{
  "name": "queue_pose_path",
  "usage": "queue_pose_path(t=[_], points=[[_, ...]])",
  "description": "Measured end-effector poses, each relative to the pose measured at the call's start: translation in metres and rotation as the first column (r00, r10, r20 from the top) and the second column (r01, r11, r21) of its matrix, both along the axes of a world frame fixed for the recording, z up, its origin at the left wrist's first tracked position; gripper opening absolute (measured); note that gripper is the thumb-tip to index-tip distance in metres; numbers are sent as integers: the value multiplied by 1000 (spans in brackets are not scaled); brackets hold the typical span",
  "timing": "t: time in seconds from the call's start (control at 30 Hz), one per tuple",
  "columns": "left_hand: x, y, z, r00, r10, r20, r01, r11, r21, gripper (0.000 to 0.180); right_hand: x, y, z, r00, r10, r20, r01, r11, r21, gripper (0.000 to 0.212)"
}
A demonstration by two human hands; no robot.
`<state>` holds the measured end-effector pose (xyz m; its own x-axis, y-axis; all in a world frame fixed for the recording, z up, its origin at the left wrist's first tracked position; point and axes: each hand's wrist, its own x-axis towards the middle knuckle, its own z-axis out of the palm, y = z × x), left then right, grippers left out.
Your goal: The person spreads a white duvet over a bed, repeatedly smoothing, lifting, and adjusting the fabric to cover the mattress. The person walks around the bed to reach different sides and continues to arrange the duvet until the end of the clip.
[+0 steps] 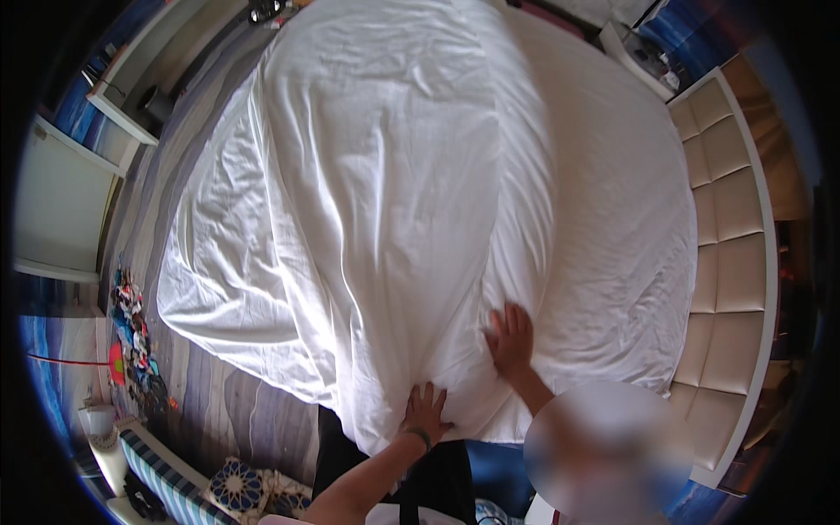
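A large white duvet (394,201) lies across the bed in loose lengthwise wrinkles, with a folded roll (523,184) along its right side. My left hand (426,411) rests on the duvet's near end, fingers spread and flat, a band around its wrist. Farther right, my right hand (510,339) lies on the near end of that folded roll with its fingers stretched out. Neither hand visibly pinches the cloth. To the right of the duvet, a white bed sheet (621,210) covers the mattress, creased toward its near side.
A padded beige headboard (722,201) borders the bed on the right. Clutter (136,337) lies on the grey wood-look floor (236,398) at left. A striped sofa (162,477) with a patterned cushion (236,486) stands at near left. A blurred patch covers part of the lower right.
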<state>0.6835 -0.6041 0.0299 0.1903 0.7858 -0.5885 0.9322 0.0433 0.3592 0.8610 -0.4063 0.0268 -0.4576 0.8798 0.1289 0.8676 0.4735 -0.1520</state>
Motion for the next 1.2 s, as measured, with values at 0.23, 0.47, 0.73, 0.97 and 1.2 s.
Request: queue_pose_path(t=[0.23,0.47,0.73,0.97,1.2], points=[[-24,12,10,995,-104,15,104,994,-20,96,-5,-52,25,993,-117,-11,115,986,-118,52],[-58,28,0,941,-325,92,333,938,-97,91,-27,-46,35,964,-231,-134,209,965,-158,47],[-107,45,2,917,-396,40,391,916,94,76,-84,-66,46,938,-325,122,340,931,-131,50],[-316,-2,-110,930,-158,-333,137,987,-85,56,-112,-72,26,862,-427,272,484,854,-191,55],[-390,-10,-83,907,420,-8,-415,892,-176,46,-99,-81,18,846,-426,320,489,860,-148,56]])
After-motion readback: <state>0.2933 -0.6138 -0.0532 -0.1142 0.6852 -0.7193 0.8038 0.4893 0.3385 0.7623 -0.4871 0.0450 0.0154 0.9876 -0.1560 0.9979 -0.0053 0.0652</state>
